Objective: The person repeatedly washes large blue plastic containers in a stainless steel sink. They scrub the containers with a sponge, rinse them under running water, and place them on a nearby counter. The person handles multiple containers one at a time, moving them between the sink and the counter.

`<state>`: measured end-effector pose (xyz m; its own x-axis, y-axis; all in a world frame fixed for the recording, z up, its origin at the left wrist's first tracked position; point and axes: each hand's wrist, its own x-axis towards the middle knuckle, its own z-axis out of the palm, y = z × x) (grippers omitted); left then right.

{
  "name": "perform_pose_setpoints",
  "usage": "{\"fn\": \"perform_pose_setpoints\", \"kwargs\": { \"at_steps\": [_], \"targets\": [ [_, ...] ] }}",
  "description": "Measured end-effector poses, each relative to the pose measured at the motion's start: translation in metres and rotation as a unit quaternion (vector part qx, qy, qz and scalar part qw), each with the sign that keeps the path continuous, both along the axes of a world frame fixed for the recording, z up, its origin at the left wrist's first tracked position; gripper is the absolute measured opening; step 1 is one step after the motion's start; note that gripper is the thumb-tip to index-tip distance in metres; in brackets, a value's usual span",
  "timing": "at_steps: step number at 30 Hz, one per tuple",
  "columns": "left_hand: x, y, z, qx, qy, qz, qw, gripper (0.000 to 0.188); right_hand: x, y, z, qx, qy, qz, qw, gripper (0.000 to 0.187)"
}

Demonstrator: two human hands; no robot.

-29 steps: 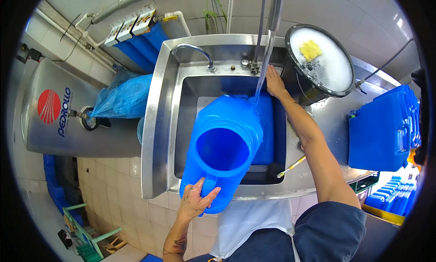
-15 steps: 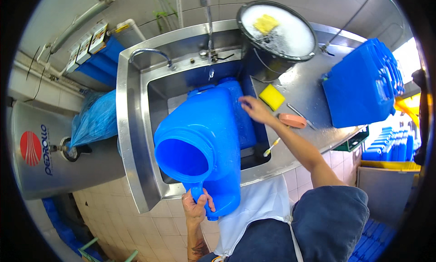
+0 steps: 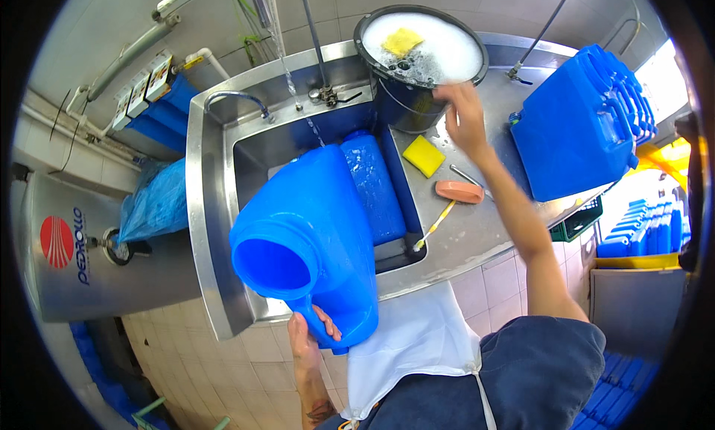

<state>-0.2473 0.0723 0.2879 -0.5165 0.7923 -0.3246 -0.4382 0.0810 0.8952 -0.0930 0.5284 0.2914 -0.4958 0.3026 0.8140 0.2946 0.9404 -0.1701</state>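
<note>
My left hand [image 3: 316, 337] is closed round the handle of a big blue plastic jug [image 3: 328, 214], tilted over the front of the steel sink [image 3: 205, 229] with its wide round mouth toward me. My right hand [image 3: 463, 115] is raised in front of the black bucket [image 3: 406, 106], near its rim. It holds nothing that I can see, and its fingers are apart and slightly blurred. White suds [image 3: 447, 46] fill the bucket, with a yellow sponge [image 3: 403, 41] floating in them. Another blue container [image 3: 376, 191], wet, lies in the sink behind the jug.
On the counter lie a yellow sponge [image 3: 424, 156], a pink-orange brush [image 3: 459, 191], a metal tool [image 3: 467, 176] and a yellow-and-white toothbrush [image 3: 434, 225]. Several blue jerrycans [image 3: 573, 132] stand at the right. Water [image 3: 290, 83] streams down past the tap valve [image 3: 325, 96] into the sink.
My right hand has moved away from the sink's right side, up and right to the bucket. The left hand still grips the jug. The water stream now shows longer, and the view has shifted.
</note>
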Motion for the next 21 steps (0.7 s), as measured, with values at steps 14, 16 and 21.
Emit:
{"fn": "perform_pose_setpoints", "kwargs": {
  "at_steps": [14, 16, 21],
  "targets": [
    [0.127, -0.116, -0.098, -0.022, 0.077, 0.398, 0.914, 0.029, -0.097, 0.228, -0.009, -0.433, -0.037, -0.026, 0.900, 0.074],
    [0.142, -0.120, -0.107, 0.004, 0.088, 0.411, 0.907, 0.025, -0.086, 0.187, 0.014, -0.582, 0.179, 0.038, 0.792, 0.066],
    [0.127, -0.073, -0.064, 0.049, 0.111, 0.325, 0.938, 0.030, -0.042, 0.095, 0.065, -0.743, 0.198, 0.387, 0.509, 0.039]
  ]
}}
